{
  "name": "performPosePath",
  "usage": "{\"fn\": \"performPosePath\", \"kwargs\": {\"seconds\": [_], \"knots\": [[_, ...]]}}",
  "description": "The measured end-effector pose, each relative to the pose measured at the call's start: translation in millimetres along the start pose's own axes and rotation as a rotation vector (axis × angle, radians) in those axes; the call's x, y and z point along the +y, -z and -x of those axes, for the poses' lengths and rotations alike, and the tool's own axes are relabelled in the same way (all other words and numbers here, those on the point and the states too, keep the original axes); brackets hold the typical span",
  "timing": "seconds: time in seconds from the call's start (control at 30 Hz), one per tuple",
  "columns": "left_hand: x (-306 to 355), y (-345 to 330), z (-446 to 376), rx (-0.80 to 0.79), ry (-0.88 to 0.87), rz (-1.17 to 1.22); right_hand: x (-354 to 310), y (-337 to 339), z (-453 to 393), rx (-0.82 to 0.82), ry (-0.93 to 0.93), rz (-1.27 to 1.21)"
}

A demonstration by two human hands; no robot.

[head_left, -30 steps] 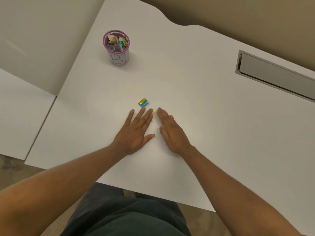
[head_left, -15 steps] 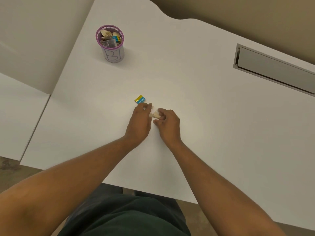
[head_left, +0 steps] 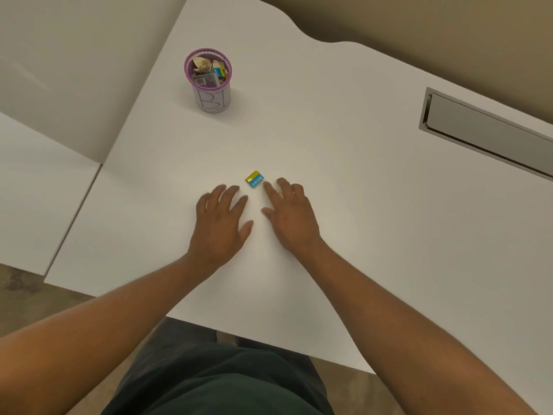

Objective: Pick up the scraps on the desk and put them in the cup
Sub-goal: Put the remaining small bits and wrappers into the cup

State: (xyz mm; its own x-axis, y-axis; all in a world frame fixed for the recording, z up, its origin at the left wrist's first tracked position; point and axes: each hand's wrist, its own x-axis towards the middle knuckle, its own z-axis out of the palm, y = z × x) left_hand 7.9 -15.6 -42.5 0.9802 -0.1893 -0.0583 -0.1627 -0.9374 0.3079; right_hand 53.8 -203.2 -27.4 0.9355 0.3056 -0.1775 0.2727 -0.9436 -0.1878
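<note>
Nearest the camera, dark green fabric covers the person's lap below the front edge of the desk (head_left: 344, 145), whose top is smooth, matte and white, with a wavy curved far edge. Two bare forearms reach over it. The left hand (head_left: 220, 226) lies palm down with fingers spread wide and holds nothing; the right hand (head_left: 291, 217) is likewise flat and spread, empty, its forefinger tip just beside the one loose scrap (head_left: 255, 179) left on the desk (whether it actually touches the scrap cannot be told). That scrap is a small, flat rectangular piece of wrapper, glossy, yellow along one edge and blue with pale lettering over the rest, lying just beyond the fingertips, between the two hands. Farther off to the left stands one cylindrical cup (head_left: 209, 80), upright, with a purple mesh rim and a pale paper label on its wall marked with handwritten letters. It is filled near the brim with several crumpled scraps, tan, grey and blue-yellow; their number is unclear. At the far right one long rectangular recessed slot (head_left: 484, 130) with a grey metal frame is set into the desk.
</note>
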Motion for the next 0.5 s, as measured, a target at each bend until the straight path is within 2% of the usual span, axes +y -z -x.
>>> {"fn": "performPosePath", "kwargs": {"seconds": [0.13,0.5], "knots": [[-13.9,-16.7,2.8,-0.144,-0.035,-0.134,-8.2,4.0,2.5,-0.02,0.006,0.022],[-21.7,-22.1,-0.1,-0.258,-0.098,-0.129,0.9,15.8,-5.6,-0.093,0.108,0.002]]}}
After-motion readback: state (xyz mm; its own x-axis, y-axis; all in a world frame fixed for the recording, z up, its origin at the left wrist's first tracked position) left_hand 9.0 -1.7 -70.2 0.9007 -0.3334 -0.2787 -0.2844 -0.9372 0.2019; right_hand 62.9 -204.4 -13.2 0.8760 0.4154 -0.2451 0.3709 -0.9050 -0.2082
